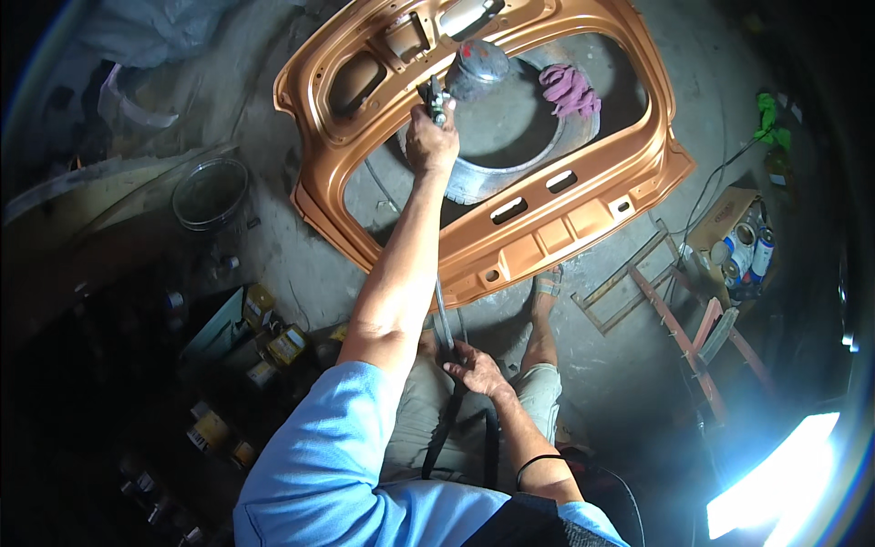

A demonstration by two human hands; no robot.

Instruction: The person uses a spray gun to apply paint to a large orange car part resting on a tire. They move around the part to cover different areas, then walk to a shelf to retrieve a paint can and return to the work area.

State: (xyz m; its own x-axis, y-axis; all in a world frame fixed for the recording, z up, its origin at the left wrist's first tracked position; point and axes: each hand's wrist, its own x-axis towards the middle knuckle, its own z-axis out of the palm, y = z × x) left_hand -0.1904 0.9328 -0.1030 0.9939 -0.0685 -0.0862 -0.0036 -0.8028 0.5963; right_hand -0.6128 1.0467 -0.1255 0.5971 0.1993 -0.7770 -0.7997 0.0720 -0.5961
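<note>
My left hand (pixel 432 144) reaches far forward and is closed round the grip of a spray gun (pixel 437 102). A round grey cup (pixel 481 69) with red marks sits beside the gun and appears to be attached to it. Both are above a copper-coloured car tailgate panel (pixel 547 239) with a large window opening. Near my lap, my right hand (pixel 478 370) is closed on a hose (pixel 444 319). The hose runs forward and disappears behind my left forearm, so its join to the gun is hidden.
Under the panel lies a tyre (pixel 474 185) with a purple cloth (pixel 570 89) on it. Right of the panel are a metal frame (pixel 629 278), reddish stands (pixel 674 339) and a cardboard box (pixel 725 219) of cans. A bright lamp (pixel 775 479) shines at lower right; yellow-labelled containers (pixel 287 345) stand left.
</note>
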